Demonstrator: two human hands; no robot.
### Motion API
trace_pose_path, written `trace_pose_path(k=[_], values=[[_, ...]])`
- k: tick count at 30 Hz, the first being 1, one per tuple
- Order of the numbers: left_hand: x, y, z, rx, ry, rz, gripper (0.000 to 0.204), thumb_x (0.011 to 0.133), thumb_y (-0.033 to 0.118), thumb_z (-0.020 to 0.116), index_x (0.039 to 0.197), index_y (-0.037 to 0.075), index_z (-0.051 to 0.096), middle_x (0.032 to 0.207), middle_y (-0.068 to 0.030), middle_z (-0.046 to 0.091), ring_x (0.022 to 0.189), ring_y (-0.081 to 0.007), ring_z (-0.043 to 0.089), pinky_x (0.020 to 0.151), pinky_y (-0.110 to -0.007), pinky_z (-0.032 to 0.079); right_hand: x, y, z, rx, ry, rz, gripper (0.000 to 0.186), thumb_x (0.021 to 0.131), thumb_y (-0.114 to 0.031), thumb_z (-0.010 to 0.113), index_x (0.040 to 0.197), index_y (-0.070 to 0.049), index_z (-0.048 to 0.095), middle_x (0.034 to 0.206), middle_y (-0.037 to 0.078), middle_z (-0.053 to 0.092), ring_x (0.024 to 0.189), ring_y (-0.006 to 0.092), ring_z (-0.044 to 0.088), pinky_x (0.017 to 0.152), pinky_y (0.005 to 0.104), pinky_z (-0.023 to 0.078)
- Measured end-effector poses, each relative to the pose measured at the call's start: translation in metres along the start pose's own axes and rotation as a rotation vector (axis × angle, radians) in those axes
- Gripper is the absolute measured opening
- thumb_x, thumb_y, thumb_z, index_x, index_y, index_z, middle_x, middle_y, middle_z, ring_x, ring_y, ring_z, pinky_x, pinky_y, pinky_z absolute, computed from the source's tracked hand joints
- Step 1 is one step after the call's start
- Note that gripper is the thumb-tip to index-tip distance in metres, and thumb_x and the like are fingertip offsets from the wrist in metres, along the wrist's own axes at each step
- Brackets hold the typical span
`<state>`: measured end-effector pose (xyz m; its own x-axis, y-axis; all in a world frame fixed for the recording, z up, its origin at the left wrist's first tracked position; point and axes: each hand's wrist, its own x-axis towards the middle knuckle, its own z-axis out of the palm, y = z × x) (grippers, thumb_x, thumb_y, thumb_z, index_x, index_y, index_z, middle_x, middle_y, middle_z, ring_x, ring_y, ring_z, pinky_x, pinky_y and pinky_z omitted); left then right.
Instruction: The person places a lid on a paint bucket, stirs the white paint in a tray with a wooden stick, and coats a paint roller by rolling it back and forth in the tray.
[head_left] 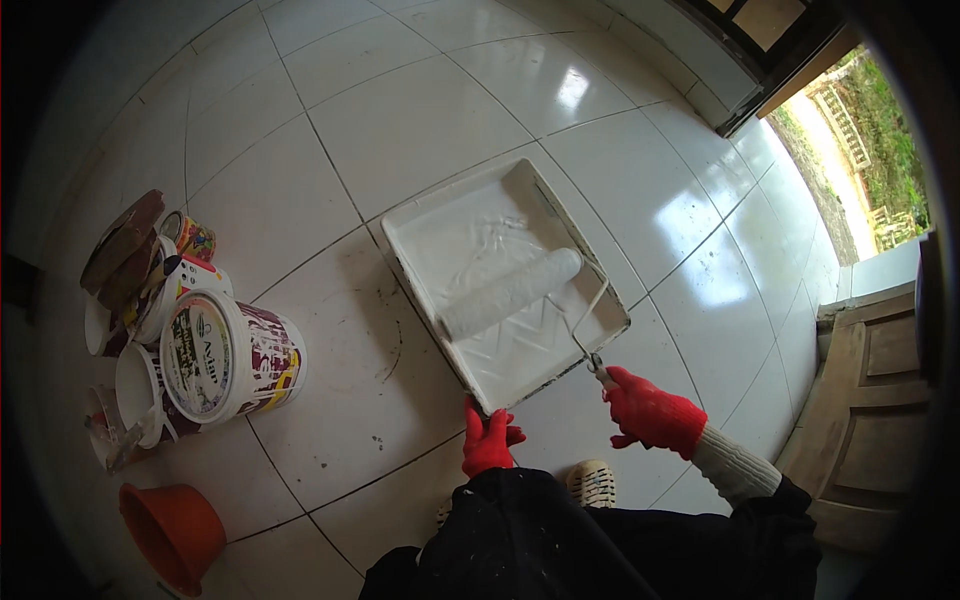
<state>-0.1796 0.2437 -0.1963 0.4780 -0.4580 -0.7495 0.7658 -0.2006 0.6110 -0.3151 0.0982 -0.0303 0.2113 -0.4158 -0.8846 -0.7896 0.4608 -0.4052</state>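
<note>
A paint roller (512, 294) with a white-coated sleeve lies across the paint tray (440, 240). My right hand (655, 412), in a red glove, is closed around the roller's handle just off the tray's near right side. White paint covers the tray's ribbed slope and its well. At the tray's near corner, my left hand (488, 440), also red-gloved, grips the rim with the fingers at its edge; part of that hand is hidden by my dark sleeve.
Several paint buckets (235, 355) stand together on the left, with a small tin (188, 236) behind them. Nearer sits an orange bucket (175, 535). White tiles (400, 90) cover the floor. A wooden door (870, 400) is at the right, beside an opening to the outside.
</note>
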Motion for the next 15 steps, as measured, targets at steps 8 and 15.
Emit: trace_pose_path(k=[8,15], values=[[-0.001,0.002,-0.003,0.023,-0.026,0.002,0.058,0.097,0.01,0.059,0.151,0.015,0.038,0.097,-0.0098,0.064,0.065,-0.0143,0.061,0.061,-0.032,0.06,0.014,-0.006,0.004,0.182,0.025,-0.116,0.025,0.101,-0.023,0.041,0.118,-0.006,0.049,0.08,0.003,0.046,0.066,0.0109,0.051,0.067,0.0324,0.06],[-0.003,0.004,-0.005,-0.013,-0.041,-0.002,0.068,0.095,0.009,0.061,0.155,0.009,0.028,0.099,-0.0113,0.069,0.061,-0.0132,0.061,0.061,-0.031,0.059,-0.028,0.003,0.0,0.137,0.025,-0.038,0.032,0.103,-0.026,0.038,0.12,-0.001,0.049,0.077,0.001,0.045,0.067,0.0104,0.049,0.07,0.0337,0.06]])
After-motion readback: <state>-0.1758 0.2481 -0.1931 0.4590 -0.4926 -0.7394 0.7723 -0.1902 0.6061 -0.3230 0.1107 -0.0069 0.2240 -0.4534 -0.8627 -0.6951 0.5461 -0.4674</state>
